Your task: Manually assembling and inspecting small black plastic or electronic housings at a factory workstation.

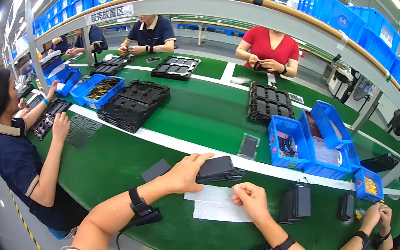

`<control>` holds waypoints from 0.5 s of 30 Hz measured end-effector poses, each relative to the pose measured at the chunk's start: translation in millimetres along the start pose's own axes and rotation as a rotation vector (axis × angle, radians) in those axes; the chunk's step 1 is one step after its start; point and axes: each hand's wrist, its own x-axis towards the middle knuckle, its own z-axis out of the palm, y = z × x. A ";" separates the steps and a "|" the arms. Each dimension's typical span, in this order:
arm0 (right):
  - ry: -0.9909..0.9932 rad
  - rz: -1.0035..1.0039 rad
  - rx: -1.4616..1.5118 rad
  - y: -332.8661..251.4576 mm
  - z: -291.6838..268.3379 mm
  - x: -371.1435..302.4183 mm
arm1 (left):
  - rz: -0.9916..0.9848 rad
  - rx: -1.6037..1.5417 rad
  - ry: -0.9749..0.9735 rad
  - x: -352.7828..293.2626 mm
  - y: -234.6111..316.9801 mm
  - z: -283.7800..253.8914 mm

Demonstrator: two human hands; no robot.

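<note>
Right at the lower centre of the frame, here's the left hand (184,173), thumb and fingers spread apart, fingertips up against the left end of a fanned stack of flat black pieces (216,168), thumb down by the upper white sheet (210,194). Over to the right, the right hand (253,200) has thumb and fingertips drawn together at that sheet's right end; whether anything thin is caught between them, I can't tell. A lower white sheet (221,212) lies just beneath on the green table (165,230), its top edge meeting the upper one. A single black piece (155,170) sits left of the left hand, and an upright row of black pieces (297,203) stands right of centre. Above the hands, a dark piece in a clear wrapper (248,146) lies by the white stripe (177,143). Blue bins (287,161) crowd the right, a small one of them carrying yellow bits (370,186), while stacked black trays (133,105) fill the left of centre. And there's company: a co-worker in a dark shirt (16,155) at far left, another in red (270,48) at upper centre-right, both hands raised together.
</note>
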 end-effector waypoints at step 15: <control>-0.042 0.017 -0.101 -1.7 1.2 4.9 | 0.070 -0.037 0.131 13.2 -2.1 28.7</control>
